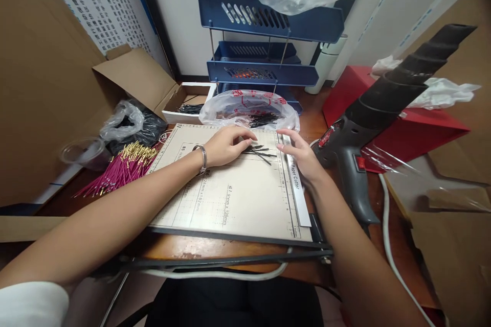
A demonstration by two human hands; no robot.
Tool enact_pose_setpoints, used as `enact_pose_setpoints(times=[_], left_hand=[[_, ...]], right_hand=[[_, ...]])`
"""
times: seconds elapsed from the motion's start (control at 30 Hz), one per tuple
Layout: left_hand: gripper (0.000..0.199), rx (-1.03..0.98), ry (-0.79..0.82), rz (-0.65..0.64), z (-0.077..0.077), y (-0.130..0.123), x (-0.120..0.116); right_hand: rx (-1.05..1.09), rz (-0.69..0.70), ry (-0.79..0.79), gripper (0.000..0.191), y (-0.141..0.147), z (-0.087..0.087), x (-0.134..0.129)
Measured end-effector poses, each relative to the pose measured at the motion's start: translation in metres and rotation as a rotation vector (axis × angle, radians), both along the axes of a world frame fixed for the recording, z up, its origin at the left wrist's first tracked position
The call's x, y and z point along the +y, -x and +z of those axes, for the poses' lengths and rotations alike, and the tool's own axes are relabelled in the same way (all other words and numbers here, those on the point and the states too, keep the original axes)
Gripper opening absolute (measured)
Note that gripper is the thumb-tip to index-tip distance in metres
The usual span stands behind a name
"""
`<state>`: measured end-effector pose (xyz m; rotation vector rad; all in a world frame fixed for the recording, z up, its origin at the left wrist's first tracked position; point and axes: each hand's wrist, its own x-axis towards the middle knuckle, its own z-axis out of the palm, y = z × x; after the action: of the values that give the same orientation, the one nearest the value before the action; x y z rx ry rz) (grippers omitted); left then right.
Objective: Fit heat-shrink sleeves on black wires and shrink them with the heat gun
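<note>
On the brown wooden desk (195, 249) lies a cream, grid-printed paper-cutter board (209, 186); the left hand (230, 145) arches palm-down, whether pinching I cannot tell; the right hand (301, 156), thumb and forefinger spread, is at the board's right edge; thin black strands (263, 153) fan crisscrossed by the left fingertips, toward the board's far right corner.

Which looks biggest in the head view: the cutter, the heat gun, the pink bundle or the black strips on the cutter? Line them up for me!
Largest to smallest, as they look:
1. Cutter
2. Heat gun
3. Pink bundle
4. Black strips, partly hidden by a hand
</note>
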<state>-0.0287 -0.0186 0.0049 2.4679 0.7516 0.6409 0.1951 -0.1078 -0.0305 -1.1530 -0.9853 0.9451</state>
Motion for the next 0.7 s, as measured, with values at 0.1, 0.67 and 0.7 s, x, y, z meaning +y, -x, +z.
enact_pose_setpoints(times=[0.1, 0.67, 0.7], left_hand=[[0.026, 0.011, 0.028, -0.004, 0.001, -0.0001, 0.0004], [0.024, 0.01, 0.036, -0.115, 0.0012, 0.0018, 0.0017], [0.025, 0.011, 0.038, -0.113, 0.0009, 0.0016, 0.0021]], right_hand=[[-0.146, 0.069, 0.028, 0.042, 0.0, 0.0066, -0.0052], [-0.243, 0.055, 0.125, 0.027, 0.0012, 0.0024, 0.0], [-0.255, 0.058, 0.125, 0.023, 0.0015, 0.0031, 0.0005]])
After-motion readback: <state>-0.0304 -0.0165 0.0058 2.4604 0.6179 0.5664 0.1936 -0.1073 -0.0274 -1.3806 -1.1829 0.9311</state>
